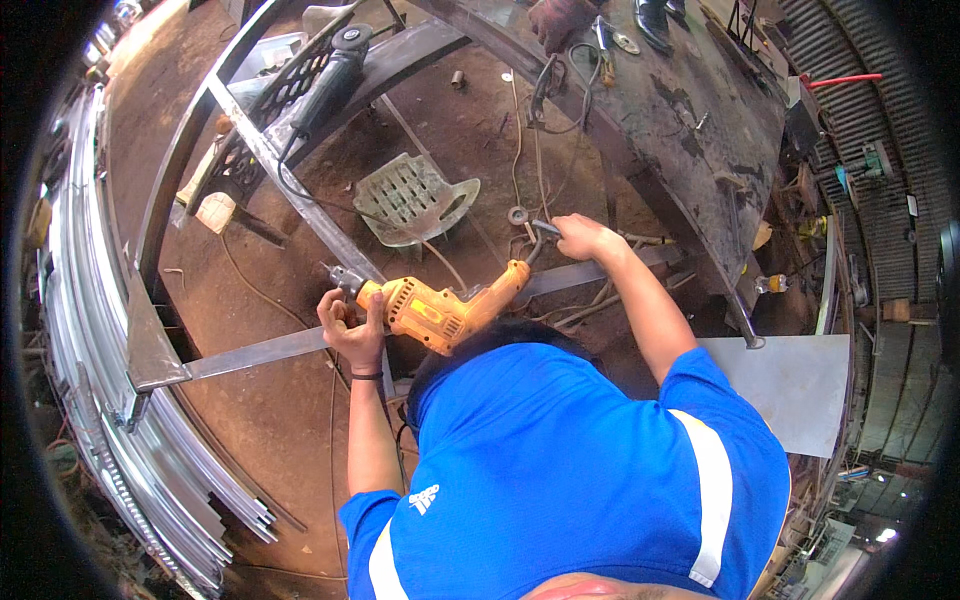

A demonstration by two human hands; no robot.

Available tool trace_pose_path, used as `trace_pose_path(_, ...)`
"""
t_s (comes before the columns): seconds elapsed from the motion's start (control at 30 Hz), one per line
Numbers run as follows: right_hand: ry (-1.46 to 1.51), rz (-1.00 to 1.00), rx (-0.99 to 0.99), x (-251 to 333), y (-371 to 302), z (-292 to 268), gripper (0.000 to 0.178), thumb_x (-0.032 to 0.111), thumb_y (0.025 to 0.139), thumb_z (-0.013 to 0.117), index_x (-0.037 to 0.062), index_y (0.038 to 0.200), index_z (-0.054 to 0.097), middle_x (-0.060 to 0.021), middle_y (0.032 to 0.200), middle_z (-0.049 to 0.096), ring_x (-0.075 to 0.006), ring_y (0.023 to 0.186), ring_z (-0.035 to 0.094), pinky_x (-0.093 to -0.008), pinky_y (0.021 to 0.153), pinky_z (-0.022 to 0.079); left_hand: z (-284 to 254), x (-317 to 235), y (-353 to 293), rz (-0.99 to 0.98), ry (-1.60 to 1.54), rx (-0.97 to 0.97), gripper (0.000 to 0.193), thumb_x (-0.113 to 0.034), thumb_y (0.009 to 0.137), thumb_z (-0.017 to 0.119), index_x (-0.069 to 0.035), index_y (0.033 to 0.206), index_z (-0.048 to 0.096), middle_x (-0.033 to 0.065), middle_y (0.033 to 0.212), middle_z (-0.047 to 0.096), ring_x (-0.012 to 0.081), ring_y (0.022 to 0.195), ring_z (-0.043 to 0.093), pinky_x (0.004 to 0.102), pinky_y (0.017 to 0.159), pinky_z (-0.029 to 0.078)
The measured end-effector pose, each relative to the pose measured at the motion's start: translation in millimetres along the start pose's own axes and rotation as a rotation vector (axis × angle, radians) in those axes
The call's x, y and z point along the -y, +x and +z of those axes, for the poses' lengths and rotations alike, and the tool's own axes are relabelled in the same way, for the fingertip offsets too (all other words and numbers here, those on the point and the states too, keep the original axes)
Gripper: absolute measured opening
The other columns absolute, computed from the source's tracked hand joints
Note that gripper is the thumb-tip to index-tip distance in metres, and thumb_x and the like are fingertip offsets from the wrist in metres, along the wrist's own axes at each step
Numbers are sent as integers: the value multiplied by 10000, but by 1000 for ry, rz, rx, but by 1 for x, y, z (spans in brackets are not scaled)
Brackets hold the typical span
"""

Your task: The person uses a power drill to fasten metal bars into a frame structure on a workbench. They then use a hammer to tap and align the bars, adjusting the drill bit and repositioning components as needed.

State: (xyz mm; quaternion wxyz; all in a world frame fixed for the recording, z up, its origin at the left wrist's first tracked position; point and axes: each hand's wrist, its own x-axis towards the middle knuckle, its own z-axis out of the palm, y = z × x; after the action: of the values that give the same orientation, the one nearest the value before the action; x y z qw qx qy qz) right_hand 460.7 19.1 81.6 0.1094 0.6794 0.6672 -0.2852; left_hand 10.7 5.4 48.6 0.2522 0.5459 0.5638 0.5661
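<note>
A yellow power drill (pixel 428 312) lies across in front of my chest, its metal chuck (pixel 346 279) pointing to the upper left. My left hand (pixel 355 332) is closed around the drill's front end, just behind the chuck. At the other end, my right hand (pixel 582 238) grips the dark power cord (pixel 541 236) close to where it leaves the drill's handle. The fingertips of that hand are partly hidden. Below the drill, a flat metal bar (pixel 260 352) of a frame runs to the left.
A black angle grinder (pixel 335 75) rests on the metal frame. Beyond the drill is a greenish plastic chair (pixel 408 200). Someone's gloved hand (pixel 562 22) is at the steel tabletop (pixel 690 130). Long metal tubes (pixel 85 300) lie left; a grey sheet (pixel 785 390) is at right.
</note>
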Motion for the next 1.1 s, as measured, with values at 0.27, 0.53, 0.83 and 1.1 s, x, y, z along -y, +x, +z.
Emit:
trace_pose_path(0.27,-38,37,-44,12,-5,-6,330,98,784,591,-30,1085,635,-281,1081,688,-448,1073,643,-519,915,513,1,3,0,64,4,-25,464,-236,820,874,-46,1121,577,-27,720,446,75,626,381,234,553,320)
trace_pose_path(0.53,-67,209,132,-12,15,3,340,95,768,597,-35,1064,702,-272,1140,690,-413,1104,663,-495,919,534,4,-4,1,56,13,19,347,-205,903,797,-35,1113,578,-34,753,534,50,635,438,222,549,345)
trace_pose_path(0.83,-72,257,245,-16,17,18,355,125,764,594,-34,1051,729,-282,1120,691,-410,1079,676,-483,914,534,3,-1,1,12,47,6,437,-229,846,846,-57,1141,575,-22,762,534,53,627,420,213,541,339)
trace_pose_path(1.1,33,243,-178,-2,4,-3,428,371,952,630,-41,1050,693,-267,992,707,-444,976,678,-518,883,519,-6,2,-6,-92,25,-29,395,-223,859,829,-74,1126,579,-27,734,484,80,649,437,231,586,373)
